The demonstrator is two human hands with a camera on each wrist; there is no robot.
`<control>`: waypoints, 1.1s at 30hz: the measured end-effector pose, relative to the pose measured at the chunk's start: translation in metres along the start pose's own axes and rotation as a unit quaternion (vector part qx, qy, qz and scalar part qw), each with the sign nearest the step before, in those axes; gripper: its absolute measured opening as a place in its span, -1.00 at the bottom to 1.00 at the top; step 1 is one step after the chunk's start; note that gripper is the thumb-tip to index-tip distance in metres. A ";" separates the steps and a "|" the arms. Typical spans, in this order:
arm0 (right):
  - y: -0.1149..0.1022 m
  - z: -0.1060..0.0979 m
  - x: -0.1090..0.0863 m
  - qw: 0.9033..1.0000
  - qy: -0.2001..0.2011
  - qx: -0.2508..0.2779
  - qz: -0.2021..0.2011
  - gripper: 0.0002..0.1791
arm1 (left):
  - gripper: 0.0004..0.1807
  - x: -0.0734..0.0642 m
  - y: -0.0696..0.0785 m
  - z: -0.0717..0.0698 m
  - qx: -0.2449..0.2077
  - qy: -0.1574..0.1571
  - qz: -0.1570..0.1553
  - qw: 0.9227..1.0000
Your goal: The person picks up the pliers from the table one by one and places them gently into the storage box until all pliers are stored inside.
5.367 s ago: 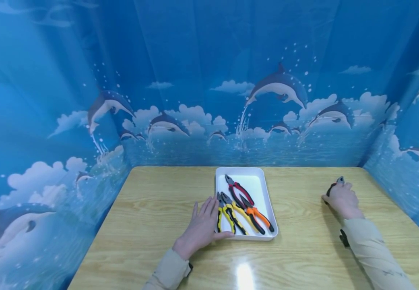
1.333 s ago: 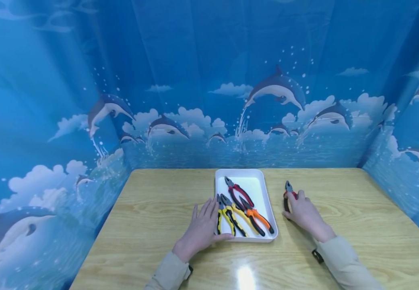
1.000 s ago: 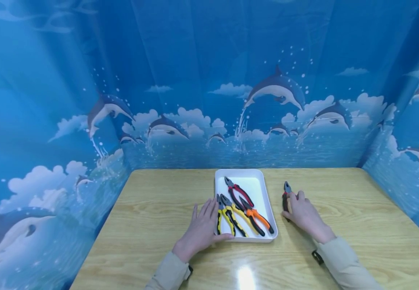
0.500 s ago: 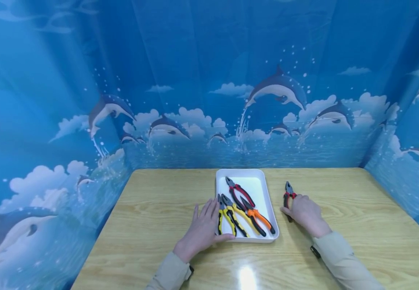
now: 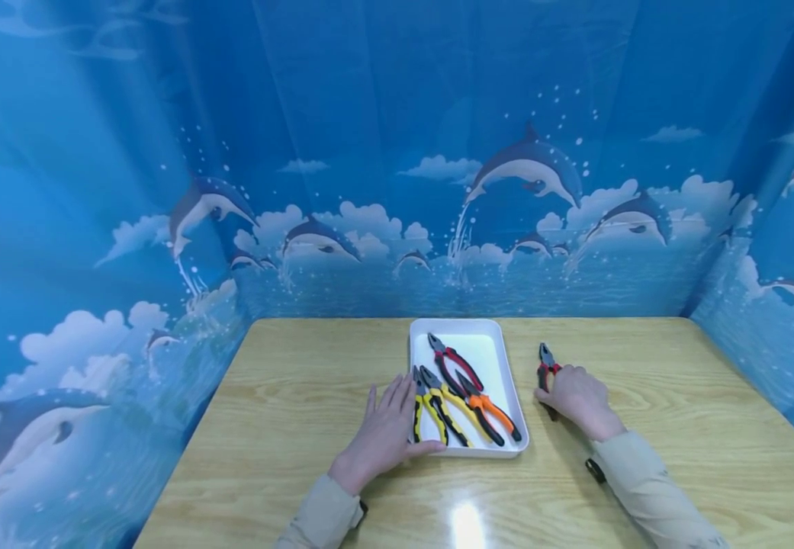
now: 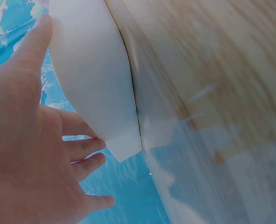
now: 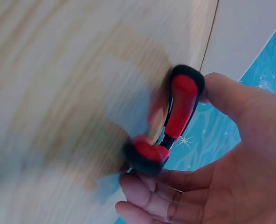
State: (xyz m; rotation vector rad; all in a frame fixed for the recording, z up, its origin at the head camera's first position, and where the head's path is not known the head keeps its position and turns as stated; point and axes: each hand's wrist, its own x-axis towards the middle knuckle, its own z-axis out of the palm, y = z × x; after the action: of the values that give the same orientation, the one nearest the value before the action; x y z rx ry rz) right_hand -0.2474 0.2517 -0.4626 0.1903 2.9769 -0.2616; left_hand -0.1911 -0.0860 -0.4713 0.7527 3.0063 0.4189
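Observation:
In the head view a white tray (image 5: 513,396) holds several pliers: red-black pliers (image 5: 454,362) at the back, two yellow-black ones side by side, and orange-black pliers (image 5: 489,408) at the right. My left hand (image 5: 383,431) rests against the tray's left front corner, fingers straight along its wall. The left wrist view has those fingers touching the outer wall (image 6: 91,60). Right of the tray, my right hand (image 5: 580,398) grips another pair of red-black pliers (image 5: 545,366) by the handles, jaws pointing away. In the right wrist view thumb and fingers hold both handles (image 7: 182,100).
A wooden table (image 5: 300,381) carries everything. Its back edge meets a blue curtain (image 5: 369,152) printed with dolphins, which also runs along both sides. Bare wood lies left of the tray and right of my right hand.
Over about five seconds my right hand has brought the red-black pliers leftward from the table's right side to near the tray. During the last second its grip shifted slightly. My left hand stays put.

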 end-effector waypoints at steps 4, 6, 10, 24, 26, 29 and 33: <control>0.000 0.001 0.001 1.000 -0.001 -0.004 0.006 -0.48 | 0.20 0.000 0.000 0.000 -0.001 0.001 0.000 1.000; 0.001 0.001 0.002 1.000 -0.003 -0.008 0.008 -0.47 | 0.20 0.000 0.000 0.001 0.002 0.002 0.001 1.000; 0.003 0.001 0.003 1.000 -0.001 -0.013 0.009 -0.44 | 0.20 0.000 0.000 0.000 0.006 0.003 0.001 1.000; 0.005 0.003 -0.002 0.993 0.100 -0.037 -0.039 -0.32 | 0.19 0.000 0.000 0.003 0.008 0.005 0.003 1.000; 0.003 0.001 -0.004 0.992 0.117 -0.033 -0.040 -0.34 | 0.19 0.000 0.000 0.003 0.010 0.009 0.005 1.000; -0.001 -0.003 -0.007 0.988 0.144 -0.028 -0.045 -0.35 | 0.20 -0.001 0.000 0.003 0.014 0.015 0.006 1.000; -0.008 -0.010 -0.013 0.984 0.168 -0.027 -0.059 -0.34 | 0.20 -0.001 0.000 0.002 0.013 0.016 0.006 1.000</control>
State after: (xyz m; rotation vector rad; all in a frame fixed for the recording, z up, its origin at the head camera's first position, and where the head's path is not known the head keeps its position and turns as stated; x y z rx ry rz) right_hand -0.2368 0.2440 -0.4496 0.0538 3.3319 -0.1774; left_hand -0.1904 -0.0859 -0.4731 0.7740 3.0443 0.3959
